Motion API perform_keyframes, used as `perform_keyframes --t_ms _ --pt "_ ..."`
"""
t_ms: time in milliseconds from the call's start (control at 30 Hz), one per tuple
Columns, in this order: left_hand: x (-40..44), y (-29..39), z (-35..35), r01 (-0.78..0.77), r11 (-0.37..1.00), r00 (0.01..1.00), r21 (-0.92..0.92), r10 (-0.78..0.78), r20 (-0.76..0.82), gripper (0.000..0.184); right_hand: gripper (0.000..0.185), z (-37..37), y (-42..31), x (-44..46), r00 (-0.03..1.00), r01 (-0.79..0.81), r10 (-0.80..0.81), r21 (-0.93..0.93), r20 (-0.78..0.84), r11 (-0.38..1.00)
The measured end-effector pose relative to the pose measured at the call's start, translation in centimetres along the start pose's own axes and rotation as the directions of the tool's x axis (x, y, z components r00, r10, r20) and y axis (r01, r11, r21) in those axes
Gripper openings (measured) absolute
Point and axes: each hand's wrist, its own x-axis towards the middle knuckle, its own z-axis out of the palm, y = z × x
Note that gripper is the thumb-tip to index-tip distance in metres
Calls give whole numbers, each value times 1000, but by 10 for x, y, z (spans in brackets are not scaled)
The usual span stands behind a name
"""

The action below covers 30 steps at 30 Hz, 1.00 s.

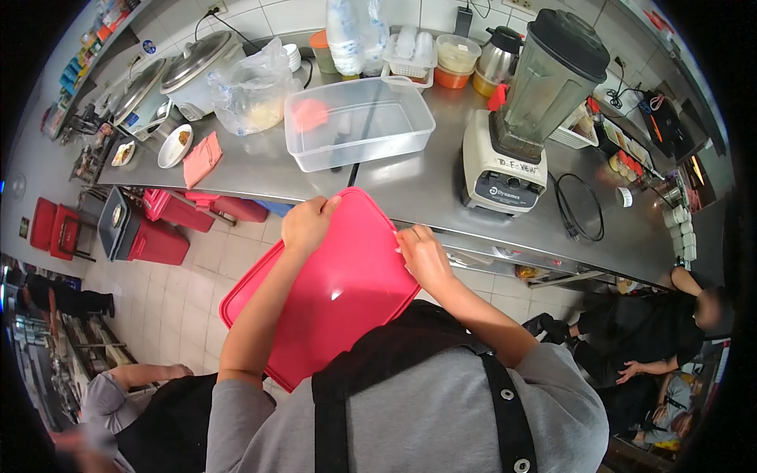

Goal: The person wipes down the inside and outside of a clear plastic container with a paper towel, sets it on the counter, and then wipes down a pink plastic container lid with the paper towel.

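Observation:
A large red plastic lid (pixel 347 268) is tilted in front of my body, just off the edge of the steel counter. My left hand (pixel 307 225) grips its upper left rim, thumb along the top. At the right rim, the fingers of my right hand (pixel 426 256) are curled closed, with a small white piece (pixel 398 241) showing at the fingertips; whether it is tissue or film I cannot tell. Beyond the lid, a clear plastic tub (pixel 363 126) without a cover stands on the counter.
A blender (pixel 505 173) with its cord (pixel 583 209) stands right on the steel counter (pixel 410 193). Rice cookers (pixel 201 71), a plastic bag (pixel 252 91), a pink cloth (pixel 203 160) and a white dish (pixel 175 147) sit left. Red bins (pixel 158 240) stand below. Other people are at both sides.

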Motion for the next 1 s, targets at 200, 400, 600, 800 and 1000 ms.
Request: perform_keyframes --t_ms 200,400,600,800,1000 --pt "5 3 -6 37 999 999 -10 -36 35 54 11 -17 9 -40 987 -29 36 -46 155 999" --pt "16 -2 -4 -19 1000 999 -3 19 39 55 10 -22 13 -47 962 -186 181 7 206 983" --pt "17 0 -18 -32 998 998 -45 35 50 56 14 -17 5 -11 981 -192 178 224 82 955" --pt "16 18 -13 -125 992 988 -15 125 90 55 14 -4 -2 59 994 16 14 265 -112 964" --pt "13 18 -13 -125 992 988 -18 126 85 55 12 18 -18 113 979 116 -67 260 -191 959"
